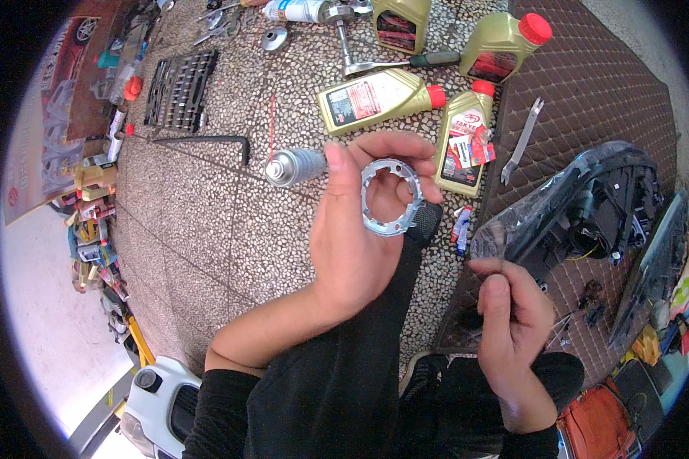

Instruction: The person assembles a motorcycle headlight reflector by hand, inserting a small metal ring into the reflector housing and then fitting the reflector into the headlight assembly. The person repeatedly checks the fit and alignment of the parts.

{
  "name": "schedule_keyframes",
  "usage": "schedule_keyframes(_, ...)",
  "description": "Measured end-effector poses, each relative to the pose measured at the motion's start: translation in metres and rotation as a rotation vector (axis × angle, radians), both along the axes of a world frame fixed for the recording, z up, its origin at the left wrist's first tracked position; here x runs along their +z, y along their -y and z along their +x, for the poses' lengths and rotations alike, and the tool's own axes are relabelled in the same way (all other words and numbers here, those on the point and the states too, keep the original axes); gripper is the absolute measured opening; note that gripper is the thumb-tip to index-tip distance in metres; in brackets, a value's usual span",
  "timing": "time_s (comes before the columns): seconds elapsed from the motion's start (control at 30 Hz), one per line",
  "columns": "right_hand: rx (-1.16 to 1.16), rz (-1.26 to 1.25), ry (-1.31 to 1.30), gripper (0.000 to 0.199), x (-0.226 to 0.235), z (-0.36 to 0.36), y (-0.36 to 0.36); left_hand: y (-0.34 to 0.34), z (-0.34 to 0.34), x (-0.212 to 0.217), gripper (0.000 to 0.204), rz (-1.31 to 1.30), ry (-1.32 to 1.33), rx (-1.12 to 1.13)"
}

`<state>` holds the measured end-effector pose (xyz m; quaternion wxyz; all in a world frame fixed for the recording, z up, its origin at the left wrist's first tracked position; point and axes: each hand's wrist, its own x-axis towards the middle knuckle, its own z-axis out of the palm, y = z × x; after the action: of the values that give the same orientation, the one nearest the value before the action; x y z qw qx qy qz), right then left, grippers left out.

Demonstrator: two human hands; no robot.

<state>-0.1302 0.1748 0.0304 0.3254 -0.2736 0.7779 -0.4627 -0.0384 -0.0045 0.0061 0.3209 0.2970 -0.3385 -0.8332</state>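
My left hand [352, 229] is raised over the speckled floor, its fingers curled around a silvery metal ring [390, 227] with notches and small holes. The ring's wide opening faces up, and my palm shows through it. Lower and to the right, my right hand [513, 321] is closed, thumb against the bent index finger. Whatever it may pinch is too small or blurred to make out. Beyond that hand lies a black headlight housing [589, 206] with clear wrapping on it. A spray can [295, 168] with a red straw stands left of my left hand.
Several gold bottles with red caps, one lying flat [375, 99], are ahead. A ratchet [402, 63], a socket set [180, 92] and a black hex key [207, 141] lie further off. A flat metal pry tool [521, 141] rests on the brown quilted mat [574, 99].
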Motion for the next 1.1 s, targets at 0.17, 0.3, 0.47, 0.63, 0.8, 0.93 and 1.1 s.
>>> schedule_keyframes(0.17, -0.092, 0.413, 0.107, 0.018, -0.140, 0.050, -0.073, 0.009, 0.010, -0.023, 0.055, 0.305, 0.022, -0.084)
schedule_keyframes(0.3, 0.191, 0.549, 0.043, 0.015, -0.218, 0.101, -0.136, 0.017, 0.016, -0.052, 0.047, 0.325, 0.130, -0.115)
schedule_keyframes(0.47, 0.318, 0.506, 0.027, 0.020, -0.233, 0.112, -0.140, 0.020, 0.023, -0.079, 0.045, 0.307, 0.262, -0.169)
schedule_keyframes(0.63, 0.187, 0.386, -0.112, 0.022, -0.200, 0.066, -0.101, 0.016, 0.024, -0.090, 0.043, 0.307, 0.323, -0.312)
schedule_keyframes(0.8, 0.099, 0.283, -0.044, 0.023, -0.171, 0.033, -0.075, 0.006, 0.021, -0.095, 0.041, 0.310, 0.402, -0.420)
schedule_keyframes(0.93, 0.187, 0.332, -0.030, 0.024, -0.170, 0.042, -0.068, 0.006, 0.023, -0.096, 0.047, 0.315, 0.345, -0.444)
schedule_keyframes(1.1, 0.467, 0.450, -0.040, 0.021, -0.173, 0.068, -0.080, 0.014, 0.025, -0.093, 0.049, 0.333, 0.285, -0.453)
